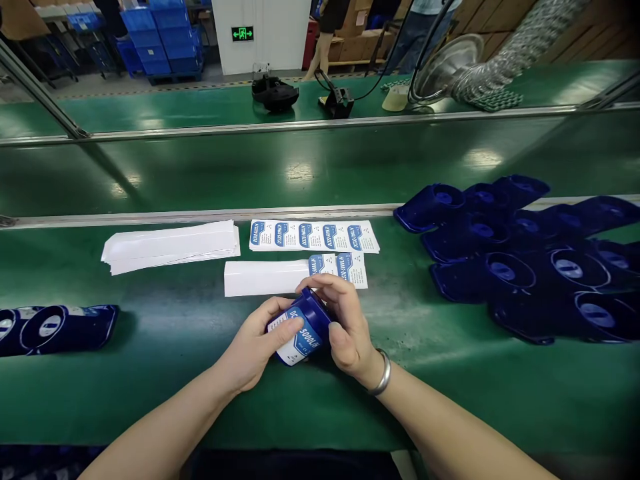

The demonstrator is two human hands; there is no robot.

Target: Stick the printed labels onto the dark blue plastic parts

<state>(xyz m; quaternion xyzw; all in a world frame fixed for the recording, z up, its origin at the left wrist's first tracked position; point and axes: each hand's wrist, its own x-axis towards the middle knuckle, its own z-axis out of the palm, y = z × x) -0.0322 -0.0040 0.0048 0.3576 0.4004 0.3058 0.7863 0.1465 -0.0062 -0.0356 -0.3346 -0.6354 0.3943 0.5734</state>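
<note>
Between my hands is a dark blue plastic housing [316, 309] with a blue-and-white label [306, 340] on its side, tilted above the green bench. My left hand [263, 340] grips its left side, the thumb lying on the label. Around its right side and top curl the fingers of my right hand [347, 327]; a metal bangle [384, 373] circles that wrist. Just beyond my hands lies a partly used label strip [267, 277], white backing on the left, two labels on the right. Behind it is a stack of label sheets [315, 236].
White paper strips [170, 247] are stacked at left. Several blue housings [500, 267] crowd the right side; more housings [75, 330] lie at far left. A metal rail [300, 125] crosses behind. Farther back are a soldering-iron stand [337, 103] and a foil duct [525, 53].
</note>
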